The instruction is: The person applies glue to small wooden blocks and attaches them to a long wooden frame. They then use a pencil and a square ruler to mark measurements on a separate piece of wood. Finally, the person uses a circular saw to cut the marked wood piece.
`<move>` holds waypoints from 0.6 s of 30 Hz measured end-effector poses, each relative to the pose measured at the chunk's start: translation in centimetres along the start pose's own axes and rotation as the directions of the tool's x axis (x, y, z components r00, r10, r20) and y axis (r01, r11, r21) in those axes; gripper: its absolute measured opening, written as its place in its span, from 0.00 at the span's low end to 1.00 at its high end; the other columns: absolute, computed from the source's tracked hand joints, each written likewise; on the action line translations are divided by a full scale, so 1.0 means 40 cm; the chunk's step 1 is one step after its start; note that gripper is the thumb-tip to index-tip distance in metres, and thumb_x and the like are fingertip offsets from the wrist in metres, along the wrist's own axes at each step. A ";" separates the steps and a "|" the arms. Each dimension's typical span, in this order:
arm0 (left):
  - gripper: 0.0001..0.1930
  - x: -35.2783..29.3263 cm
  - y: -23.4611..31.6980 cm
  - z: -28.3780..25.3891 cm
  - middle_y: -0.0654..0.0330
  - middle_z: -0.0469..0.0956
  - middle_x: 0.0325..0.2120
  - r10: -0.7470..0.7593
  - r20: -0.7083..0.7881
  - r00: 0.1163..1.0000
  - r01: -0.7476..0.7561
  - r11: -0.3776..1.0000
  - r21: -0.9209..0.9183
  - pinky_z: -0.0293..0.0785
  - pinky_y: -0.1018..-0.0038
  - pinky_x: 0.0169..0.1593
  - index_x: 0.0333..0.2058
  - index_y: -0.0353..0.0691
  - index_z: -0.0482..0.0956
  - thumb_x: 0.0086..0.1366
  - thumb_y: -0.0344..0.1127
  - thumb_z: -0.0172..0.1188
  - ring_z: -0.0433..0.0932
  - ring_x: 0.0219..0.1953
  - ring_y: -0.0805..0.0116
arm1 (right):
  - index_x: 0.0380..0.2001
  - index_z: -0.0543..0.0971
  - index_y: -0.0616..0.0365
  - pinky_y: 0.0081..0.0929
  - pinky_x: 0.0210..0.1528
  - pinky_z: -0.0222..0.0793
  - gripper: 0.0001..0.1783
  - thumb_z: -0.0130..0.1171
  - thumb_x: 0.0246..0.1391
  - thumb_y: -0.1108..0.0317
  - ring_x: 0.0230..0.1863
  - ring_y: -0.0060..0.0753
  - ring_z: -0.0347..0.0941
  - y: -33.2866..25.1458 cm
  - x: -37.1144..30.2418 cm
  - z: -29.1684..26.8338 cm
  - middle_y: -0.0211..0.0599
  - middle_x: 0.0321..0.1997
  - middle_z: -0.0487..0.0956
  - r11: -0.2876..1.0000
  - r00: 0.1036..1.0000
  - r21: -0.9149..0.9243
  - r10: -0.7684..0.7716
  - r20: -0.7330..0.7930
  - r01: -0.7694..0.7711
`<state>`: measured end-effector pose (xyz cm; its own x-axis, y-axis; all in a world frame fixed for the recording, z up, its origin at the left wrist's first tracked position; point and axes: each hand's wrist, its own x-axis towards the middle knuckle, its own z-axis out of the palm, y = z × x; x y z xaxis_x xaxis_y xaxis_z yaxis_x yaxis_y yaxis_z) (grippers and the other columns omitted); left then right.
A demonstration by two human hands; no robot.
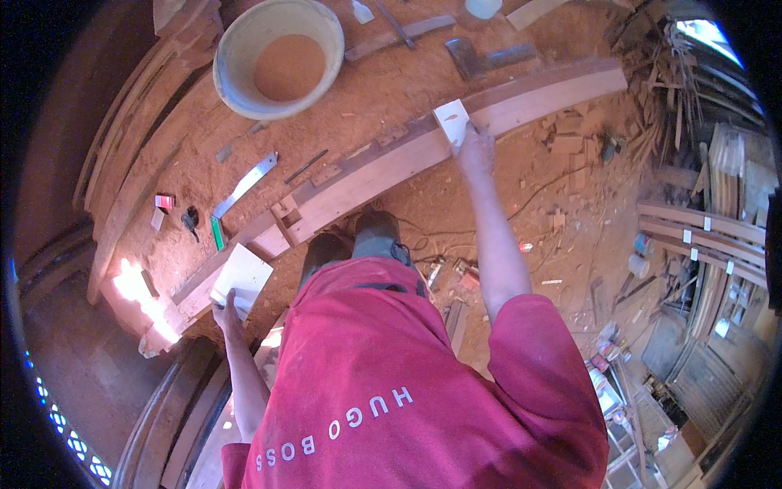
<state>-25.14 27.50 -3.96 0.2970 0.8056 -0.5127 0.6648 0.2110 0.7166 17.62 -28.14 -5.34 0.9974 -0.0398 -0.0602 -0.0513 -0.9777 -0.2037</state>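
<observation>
A long reddish wooden beam (366, 186) with notches cut along its edge runs slantwise in front of my legs. On its left part lies a flat white rectangular piece (246, 273), gripped at its near edge by my left hand (228, 313). Farther right along the beam, my right hand (474, 152) is closed on a smaller white block (450, 118) with a brown mark on its top. That block rests on the beam's upper face. Just beyond the beam lie a try square (247, 186) with a green handle and a thin dark rod (306, 166).
A large pale basin (230, 85) with brown material inside stands beyond the beam. Dark tools (507, 56) lie at the far side. Stacked planks (709, 222) line the right, curved timbers (134, 122) the left. A cable (529, 200) crosses the dusty ground.
</observation>
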 end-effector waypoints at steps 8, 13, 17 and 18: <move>0.27 0.027 -0.028 -0.008 0.54 0.79 0.47 0.100 0.030 0.995 -0.100 0.995 0.011 0.75 0.68 0.49 0.54 0.32 0.74 0.57 0.33 0.71 0.78 0.47 0.65 | 0.44 0.78 0.61 0.45 0.52 0.74 0.33 0.78 0.34 0.57 0.51 0.54 0.75 0.011 0.051 0.009 0.51 0.48 0.78 0.999 0.990 -0.017 -0.032 0.136 0.035; 0.25 -0.008 0.004 0.057 0.57 0.79 0.45 0.057 0.055 0.997 -0.059 0.997 0.040 0.76 0.69 0.46 0.54 0.33 0.74 0.60 0.34 0.68 0.79 0.43 0.65 | 0.42 0.80 0.61 0.43 0.49 0.76 0.36 0.79 0.29 0.50 0.46 0.50 0.78 0.016 0.090 -0.089 0.50 0.43 0.81 0.997 0.994 0.003 -0.079 0.072 0.079; 0.24 0.018 -0.063 -0.012 0.55 0.80 0.44 -0.014 0.022 1.000 0.016 0.996 -0.090 0.77 0.70 0.44 0.51 0.30 0.74 0.59 0.33 0.69 0.80 0.43 0.67 | 0.42 0.80 0.60 0.45 0.46 0.76 0.35 0.77 0.33 0.47 0.45 0.48 0.79 -0.165 -0.011 -0.167 0.48 0.40 0.82 0.948 0.980 0.269 -0.191 0.053 0.170; 0.24 0.024 -0.071 -0.015 0.55 0.80 0.43 -0.030 0.023 0.999 0.032 0.995 -0.096 0.77 0.70 0.44 0.51 0.30 0.74 0.59 0.33 0.69 0.80 0.43 0.67 | 0.42 0.79 0.60 0.45 0.46 0.76 0.35 0.77 0.34 0.47 0.46 0.49 0.79 -0.219 -0.058 -0.180 0.48 0.39 0.82 0.918 0.970 0.353 -0.224 0.090 0.179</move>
<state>-27.14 27.98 -6.19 0.2926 0.7860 -0.5445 0.6054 0.2885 0.7418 16.10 -20.97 3.62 0.9749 0.1986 -0.1007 0.1135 -0.8323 -0.5425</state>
